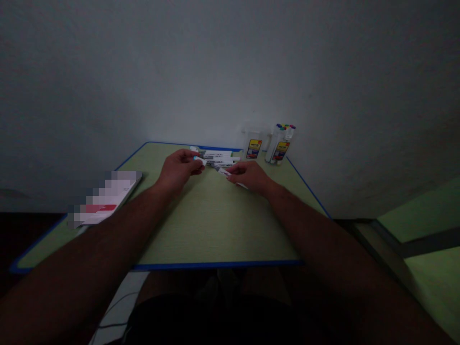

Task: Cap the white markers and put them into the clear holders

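head view: a white marker [230, 175] is pinched in the right hand [251, 176] just above the green surface [201, 225]; its cap [200, 160] is pinched by the left hand [179, 167]. behind, loose markers [217, 155] are piled, beside an empty clear case [253, 143] and a case filled with upright markers [282, 143].

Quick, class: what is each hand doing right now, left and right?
Left hand: closed on the end of a white marker.
Right hand: closed around another white marker.

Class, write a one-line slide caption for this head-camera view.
Left hand and right hand each grip a white marker over a green table.
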`<state>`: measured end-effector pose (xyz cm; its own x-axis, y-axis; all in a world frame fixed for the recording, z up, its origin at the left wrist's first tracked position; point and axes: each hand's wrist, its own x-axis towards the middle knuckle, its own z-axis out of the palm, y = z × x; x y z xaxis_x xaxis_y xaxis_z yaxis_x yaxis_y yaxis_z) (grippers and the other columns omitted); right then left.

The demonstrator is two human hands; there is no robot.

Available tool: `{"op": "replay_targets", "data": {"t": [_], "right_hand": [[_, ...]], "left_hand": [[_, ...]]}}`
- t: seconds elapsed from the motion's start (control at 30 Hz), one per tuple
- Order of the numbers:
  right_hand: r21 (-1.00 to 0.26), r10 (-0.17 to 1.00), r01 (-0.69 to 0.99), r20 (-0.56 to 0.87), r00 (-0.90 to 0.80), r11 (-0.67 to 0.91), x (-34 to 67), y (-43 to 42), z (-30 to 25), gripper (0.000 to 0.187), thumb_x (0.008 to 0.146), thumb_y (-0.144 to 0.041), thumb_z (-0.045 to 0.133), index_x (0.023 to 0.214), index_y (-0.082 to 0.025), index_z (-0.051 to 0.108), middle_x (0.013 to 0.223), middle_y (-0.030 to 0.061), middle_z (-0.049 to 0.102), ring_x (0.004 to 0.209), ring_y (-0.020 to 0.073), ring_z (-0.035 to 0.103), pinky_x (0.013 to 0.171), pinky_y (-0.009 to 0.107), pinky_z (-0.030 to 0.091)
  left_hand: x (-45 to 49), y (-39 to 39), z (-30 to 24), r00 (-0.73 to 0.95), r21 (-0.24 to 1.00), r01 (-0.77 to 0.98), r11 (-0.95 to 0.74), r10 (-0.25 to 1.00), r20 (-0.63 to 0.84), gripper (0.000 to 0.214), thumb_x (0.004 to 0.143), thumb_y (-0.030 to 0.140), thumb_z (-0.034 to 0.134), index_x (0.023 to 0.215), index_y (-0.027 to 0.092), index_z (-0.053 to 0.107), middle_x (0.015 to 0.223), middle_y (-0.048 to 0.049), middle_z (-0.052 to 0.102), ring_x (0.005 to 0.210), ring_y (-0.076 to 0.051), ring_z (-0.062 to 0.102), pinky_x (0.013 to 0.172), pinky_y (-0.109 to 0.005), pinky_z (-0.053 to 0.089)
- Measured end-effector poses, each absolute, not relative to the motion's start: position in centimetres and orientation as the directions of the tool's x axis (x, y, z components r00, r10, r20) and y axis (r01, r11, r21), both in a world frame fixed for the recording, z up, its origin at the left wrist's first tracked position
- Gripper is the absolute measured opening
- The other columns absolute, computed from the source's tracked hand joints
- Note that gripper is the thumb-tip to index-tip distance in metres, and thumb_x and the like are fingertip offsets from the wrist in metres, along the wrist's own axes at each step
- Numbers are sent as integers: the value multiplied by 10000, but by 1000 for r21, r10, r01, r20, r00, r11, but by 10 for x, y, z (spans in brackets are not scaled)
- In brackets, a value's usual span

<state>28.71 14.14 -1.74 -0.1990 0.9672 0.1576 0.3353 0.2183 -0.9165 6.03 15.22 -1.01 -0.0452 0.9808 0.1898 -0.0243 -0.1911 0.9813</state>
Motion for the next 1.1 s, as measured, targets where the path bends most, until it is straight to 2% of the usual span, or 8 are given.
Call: {"op": "replay_targets", "data": {"t": [0.2, 0.27, 0.37, 0.5, 0.67, 0.77, 0.87, 1.1], "right_hand": [[-871, 963, 425, 175, -204, 249, 288, 143, -18, 200, 720, -125, 776, 915, -160, 802, 795, 32, 758, 641, 107, 644, 627, 233, 494], [-863, 965, 437, 195, -174, 253, 288, 146, -20, 194, 728, -117, 768, 918, -146, 792, 798, 39, 760, 664, 113, 661, 665, 244, 511], [-882, 977, 419, 189, -102, 214, 288, 148, -20, 209, 747, -99, 751, 953, -131, 772, 768, 43, 753, 642, 115, 664, 668, 250, 522], [-890, 986, 432, 165, 10, 145, 288, 145, -13, 279, 752, -110, 765, 1028, -143, 756, 752, 43, 748, 591, 116, 644, 594, 238, 511], [-938, 991, 325, 133, 23, 119, 285, 138, -3, 385, 894, -121, 643, 1262, -221, 695, 741, 14, 736, 425, 84, 552, 422, 205, 433], [-971, 996, 222, 88, -8, 88, 283, 137, -1, 250, 928, -131, 624, 1145, -194, 730, 746, 24, 727, 409, 79, 560, 372, 193, 411], [-986, 1000, 164, 15, -13, 16, 282, 136, 0, 129, 937, -143, 638, 1029, -160, 727, 709, 20, 704, 416, 82, 579, 372, 189, 440], [-995, 999, 96, -6, -34, -3, 280, 134, 1, 56, 943, -163, 660, 963, -143, 708, 638, -5, 660, 435, 95, 600, 391, 198, 483]], "left_hand": [[60, 151, -11, -43, 967, 54, -247, 967, 250, 239, 685, 174, 761, 902, 172, 660, 738, -18, 685, 644, -153, 635, 706, -354, 563], [59, 151, -11, -59, 936, 178, -302, 947, 317, 246, 678, 201, 771, 904, 176, 677, 722, -4, 662, 641, -149, 611, 682, -328, 536], [58, 150, -11, -48, 816, 432, -383, 894, 445, 229, 686, 250, 776, 893, 182, 705, 719, 7, 642, 659, -147, 581, 672, -302, 490], [58, 147, -10, 4, 695, 589, -412, 862, 507, 204, 715, 264, 746, 901, 183, 725, 715, 11, 637, 653, -142, 550, 666, -296, 460], [58, 148, -12, 31, 641, 639, -425, 847, 531, 197, 725, 237, 727, 915, 185, 736, 733, 5, 641, 648, -140, 540, 668, -302, 452], [58, 147, -11, 41, 623, 651, -434, 839, 543, 180, 729, 226, 717, 902, 181, 736, 732, 4, 627, 651, -141, 543, 671, -307, 450], [59, 144, -10, 71, 593, 661, -460, 825, 561, 169, 726, 219, 709, 889, 182, 736, 739, 3, 617, 662, -146, 548, 677, -311, 451], [61, 142, -8, 103, 569, 676, -469, 825, 556, 197, 719, 189, 697, 910, 187, 743, 720, 7, 612, 649, -150, 548, 664, -309, 452]]}}
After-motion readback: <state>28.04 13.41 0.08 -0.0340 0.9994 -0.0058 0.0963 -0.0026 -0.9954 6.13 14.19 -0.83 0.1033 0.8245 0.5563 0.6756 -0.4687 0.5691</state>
